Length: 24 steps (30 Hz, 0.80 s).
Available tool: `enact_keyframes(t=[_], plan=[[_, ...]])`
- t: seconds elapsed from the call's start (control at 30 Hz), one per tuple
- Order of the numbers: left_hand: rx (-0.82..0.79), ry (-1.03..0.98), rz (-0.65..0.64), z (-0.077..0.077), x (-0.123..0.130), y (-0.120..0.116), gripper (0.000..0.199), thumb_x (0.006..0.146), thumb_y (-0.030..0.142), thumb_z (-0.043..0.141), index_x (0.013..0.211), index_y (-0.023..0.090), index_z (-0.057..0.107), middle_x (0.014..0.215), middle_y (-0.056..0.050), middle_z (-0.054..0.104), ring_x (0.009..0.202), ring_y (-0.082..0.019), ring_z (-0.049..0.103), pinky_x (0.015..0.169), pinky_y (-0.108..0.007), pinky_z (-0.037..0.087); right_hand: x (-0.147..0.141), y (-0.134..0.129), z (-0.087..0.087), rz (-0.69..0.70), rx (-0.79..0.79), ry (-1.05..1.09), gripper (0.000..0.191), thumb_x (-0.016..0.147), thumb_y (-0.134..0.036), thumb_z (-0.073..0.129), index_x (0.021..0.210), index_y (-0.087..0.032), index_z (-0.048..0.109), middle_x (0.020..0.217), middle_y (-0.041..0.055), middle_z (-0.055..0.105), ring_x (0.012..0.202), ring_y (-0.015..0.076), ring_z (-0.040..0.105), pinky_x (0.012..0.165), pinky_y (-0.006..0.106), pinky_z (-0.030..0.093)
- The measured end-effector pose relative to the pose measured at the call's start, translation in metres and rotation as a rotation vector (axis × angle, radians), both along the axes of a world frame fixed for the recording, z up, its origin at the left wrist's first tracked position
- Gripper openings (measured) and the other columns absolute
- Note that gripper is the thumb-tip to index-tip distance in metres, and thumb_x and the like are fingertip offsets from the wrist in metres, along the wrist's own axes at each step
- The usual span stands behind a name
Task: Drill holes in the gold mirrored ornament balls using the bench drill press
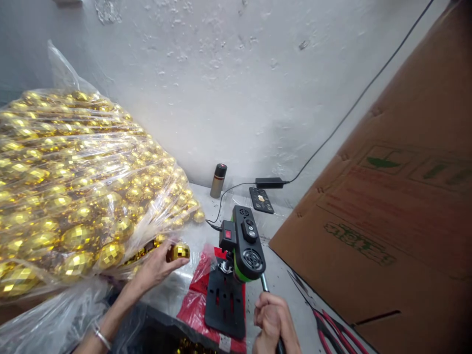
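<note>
My left hand (157, 268) is closed round a shiny gold faceted ball (180, 251), beside the mouth of a clear plastic bag (155, 216) packed with similar balls. My right hand (275, 322) is wrapped round the lever handle (264, 282) of a small black-and-green bench machine that looks like a mini drill press (243, 246). A red switch (228, 234) sits on the machine's side box. Its slotted black base plate (225, 309) rests on red plastic (193, 300), with no ball on it. The machine's head hides what lies under it.
A tall cardboard box (391, 236) leans in on the right, with red-handled cutters (332, 329) beside it. Against the wall stand a small cylindrical bottle (218, 181), a power adapter (270, 183) with its cable, and a phone (261, 200). A dark container (155, 329) holds gold pieces at the front.
</note>
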State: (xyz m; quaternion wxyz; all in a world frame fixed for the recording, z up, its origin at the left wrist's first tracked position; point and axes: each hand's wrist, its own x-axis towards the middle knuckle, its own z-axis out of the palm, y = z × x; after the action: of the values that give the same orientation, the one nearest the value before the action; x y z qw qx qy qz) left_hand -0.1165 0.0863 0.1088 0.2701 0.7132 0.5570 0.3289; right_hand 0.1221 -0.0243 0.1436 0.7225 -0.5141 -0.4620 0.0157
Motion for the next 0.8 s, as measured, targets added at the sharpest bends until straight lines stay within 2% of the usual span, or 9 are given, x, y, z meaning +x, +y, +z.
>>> enact_keyframes(t=[0.1, 0.17, 0.23, 0.3, 0.37, 0.43, 0.53, 0.67, 0.8], plan=[[-0.099, -0.27, -0.014, -0.021, 0.027, -0.014, 0.053, 0.08, 0.058, 0.075, 0.116, 0.019, 0.069, 0.111, -0.011, 0.079, 0.102, -0.031, 0.074, 0.094, -0.042, 0.058, 0.012, 0.004, -0.006, 0.05, 0.075, -0.125, 0.037, 0.105, -0.025, 0.054, 0.069, -0.022, 0.055, 0.068, -0.0025, 0.055, 0.05, 0.0095, 0.045, 0.049, 0.026, 0.034], [-0.136, -0.39, -0.022, -0.033, 0.042, -0.023, 0.057, 0.078, 0.059, 0.076, 0.118, 0.02, 0.067, 0.117, -0.011, 0.077, 0.107, -0.031, 0.073, 0.098, -0.042, 0.057, 0.018, 0.005, -0.008, 0.076, 0.093, -0.18, 0.036, 0.105, -0.021, 0.053, 0.069, -0.022, 0.056, 0.068, -0.0021, 0.056, 0.051, 0.0098, 0.048, 0.05, 0.025, 0.037], [-0.197, -0.463, -0.04, -0.044, 0.055, -0.031, 0.064, 0.078, 0.059, 0.076, 0.126, 0.02, 0.062, 0.115, -0.01, 0.077, 0.105, -0.03, 0.073, 0.097, -0.041, 0.056, 0.021, 0.005, -0.01, 0.082, 0.094, -0.205, 0.035, 0.105, -0.019, 0.052, 0.071, -0.021, 0.055, 0.07, -0.0021, 0.057, 0.053, 0.0098, 0.051, 0.052, 0.024, 0.04], [-0.254, -0.507, -0.032, -0.053, 0.065, -0.038, 0.07, 0.079, 0.06, 0.075, 0.132, 0.019, 0.054, 0.105, -0.007, 0.076, 0.096, -0.027, 0.073, 0.091, -0.04, 0.057, 0.021, 0.003, -0.01, 0.086, 0.081, -0.209, 0.033, 0.105, -0.018, 0.05, 0.073, -0.022, 0.055, 0.072, -0.0027, 0.057, 0.054, 0.009, 0.051, 0.051, 0.023, 0.039], [-0.281, -0.547, 0.014, -0.061, 0.073, -0.044, 0.073, 0.077, 0.061, 0.076, 0.13, 0.02, 0.047, 0.097, -0.005, 0.075, 0.088, -0.025, 0.073, 0.086, -0.039, 0.057, 0.02, 0.001, -0.01, 0.092, 0.033, -0.2, 0.032, 0.106, -0.02, 0.049, 0.075, -0.022, 0.055, 0.072, -0.003, 0.057, 0.054, 0.0087, 0.049, 0.05, 0.023, 0.037], [-0.278, -0.583, 0.04, -0.067, 0.08, -0.049, 0.069, 0.076, 0.06, 0.077, 0.124, 0.022, 0.046, 0.099, -0.004, 0.074, 0.088, -0.024, 0.074, 0.086, -0.038, 0.058, 0.019, -0.001, -0.01, 0.093, 0.003, -0.194, 0.033, 0.107, -0.021, 0.048, 0.075, -0.022, 0.055, 0.072, -0.0028, 0.056, 0.054, 0.0091, 0.048, 0.05, 0.023, 0.037], [-0.259, -0.576, -0.022, -0.07, 0.086, -0.054, 0.059, 0.079, 0.055, 0.075, 0.122, 0.022, 0.051, 0.108, -0.007, 0.075, 0.098, -0.025, 0.074, 0.091, -0.039, 0.059, 0.019, -0.003, -0.008, 0.093, 0.003, -0.197, 0.033, 0.107, -0.02, 0.047, 0.075, -0.022, 0.055, 0.073, -0.0024, 0.056, 0.056, 0.0101, 0.049, 0.051, 0.023, 0.038], [-0.22, -0.44, -0.075, -0.07, 0.092, -0.055, 0.055, 0.084, 0.048, 0.07, 0.131, 0.021, 0.06, 0.125, -0.011, 0.075, 0.116, -0.029, 0.072, 0.105, -0.044, 0.056, 0.02, -0.003, 0.002, 0.111, -0.022, -0.182, 0.032, 0.107, -0.018, 0.047, 0.078, -0.022, 0.058, 0.073, -0.0024, 0.055, 0.06, 0.0107, 0.052, 0.055, 0.024, 0.039], [-0.18, -0.313, -0.122, -0.07, 0.099, -0.055, 0.058, 0.081, 0.039, 0.073, 0.135, 0.022, 0.061, 0.126, -0.012, 0.077, 0.113, -0.032, 0.075, 0.101, -0.047, 0.059, 0.019, -0.001, 0.02, 0.126, 0.008, -0.184, 0.032, 0.107, -0.017, 0.047, 0.078, -0.022, 0.057, 0.07, -0.0028, 0.053, 0.06, 0.0113, 0.052, 0.057, 0.025, 0.041]])
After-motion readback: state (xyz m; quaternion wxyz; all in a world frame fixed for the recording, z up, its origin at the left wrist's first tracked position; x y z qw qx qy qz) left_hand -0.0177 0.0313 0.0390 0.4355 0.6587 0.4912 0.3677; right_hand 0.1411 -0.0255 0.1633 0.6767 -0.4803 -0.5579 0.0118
